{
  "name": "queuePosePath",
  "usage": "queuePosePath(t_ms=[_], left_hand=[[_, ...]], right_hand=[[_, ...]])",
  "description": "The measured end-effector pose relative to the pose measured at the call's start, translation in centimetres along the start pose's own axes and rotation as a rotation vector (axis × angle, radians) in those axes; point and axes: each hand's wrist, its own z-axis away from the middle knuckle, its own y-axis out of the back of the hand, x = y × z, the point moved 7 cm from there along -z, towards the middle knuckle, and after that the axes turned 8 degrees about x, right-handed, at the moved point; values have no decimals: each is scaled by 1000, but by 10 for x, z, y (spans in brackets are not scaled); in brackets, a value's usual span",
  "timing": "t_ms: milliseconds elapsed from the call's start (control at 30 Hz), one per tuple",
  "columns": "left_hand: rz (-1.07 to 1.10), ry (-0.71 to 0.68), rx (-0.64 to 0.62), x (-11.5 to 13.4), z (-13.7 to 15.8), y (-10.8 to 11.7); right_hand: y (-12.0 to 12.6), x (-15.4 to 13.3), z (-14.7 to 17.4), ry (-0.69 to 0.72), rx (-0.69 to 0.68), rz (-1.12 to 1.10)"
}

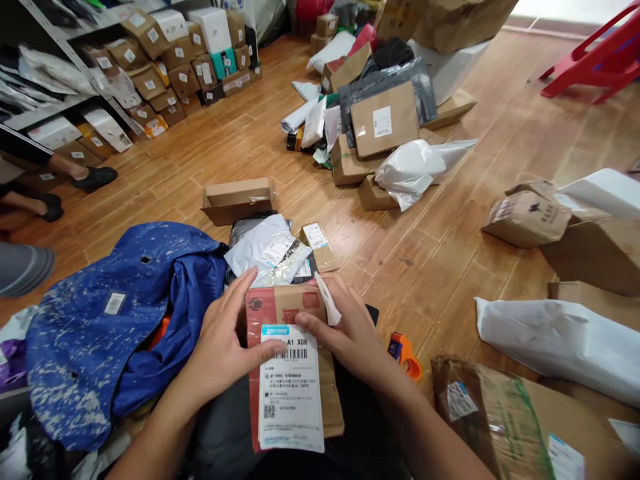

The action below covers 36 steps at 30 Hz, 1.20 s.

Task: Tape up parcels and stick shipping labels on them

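Note:
A small cardboard box (pixel 330 380) in brown and red is held upright-facing in front of me, above my lap. Its near face bears a white shipping label (pixel 290 407) with a barcode and a blue strip. My left hand (pixel 230 333) grips the box's left side, its thumb lying across the label's top. On the other side my right hand (pixel 345 327) closes round the upper right edge, thumb on the face. A white paper slip (pixel 327 300) sticks up between that hand's fingers. Just beyond the box lie a white plastic mailer (pixel 267 250) and a small labelled carton (pixel 319 245).
A blue sack (pixel 120 320) lies at left. An orange tape dispenser (pixel 407 357) sits on the floor at right, near a large taped carton (pixel 505 413). Parcels are heaped ahead (pixel 385 123). Shelves hold boxes at upper left; another person's feet (pixel 95 179) stand nearby. A red stool (pixel 595 60) is far right.

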Motion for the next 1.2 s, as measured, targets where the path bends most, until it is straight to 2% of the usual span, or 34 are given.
queuePosePath(t_ms=[67,133,300,433,500,567,700,800,1000,1200], left_hand=[[116,101,-123,-4,2,-10],[202,176,-169,-5,2,-13],[346,216,-185,-3,-6,-14],[333,253,-111,-10,-5,-15],[312,258,-50,-12,4,-15],[279,250,-42,-10,18,-15],[190,283,-185,-2,54,-18],[207,310,-245,2,75,-16],[242,292,-263,2,98,-11],[347,265,-293,4,112,-9]], right_hand=[[3,-5,6,11,42,-85],[3,-5,9,5,75,-106],[2,0,10,-17,103,-75],[1,-2,15,5,1,-91],[1,-1,15,2,-35,-61],[1,2,13,-18,-26,-45],[1,6,17,-103,32,-62],[0,1,42,-134,18,-47],[-6,-3,111,-142,-143,-62],[-9,10,137,-60,-207,-109]])
